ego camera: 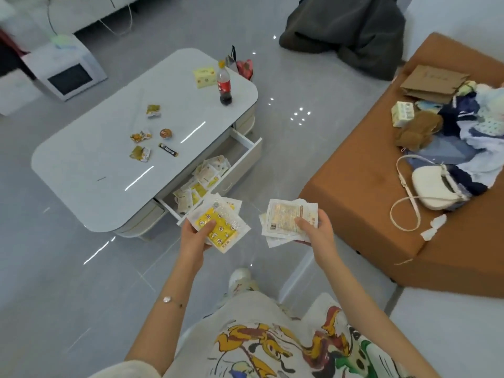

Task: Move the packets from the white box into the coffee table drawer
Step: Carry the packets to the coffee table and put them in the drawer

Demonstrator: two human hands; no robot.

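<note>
My left hand (pixel 195 238) grips a fanned stack of packets (pixel 222 223), the top one yellow with small cartoon prints. My right hand (pixel 313 230) holds a second stack of white packets (pixel 285 218), printed side up. Both stacks hover above the floor, just in front of the open drawer (pixel 252 156) of the white coffee table (pixel 109 148). Several white and yellow packets (pixel 203 181) lie loose inside the drawer. The white box is not in view.
On the tabletop lie several small snack wrappers (pixel 140 152), a dark stick sachet (pixel 168 149), a cola bottle (pixel 224 87) and a yellow tissue pack (pixel 204 76). An orange ottoman (pixel 354 208) to the right carries a white handbag (pixel 433 188), clothes and a paper bag.
</note>
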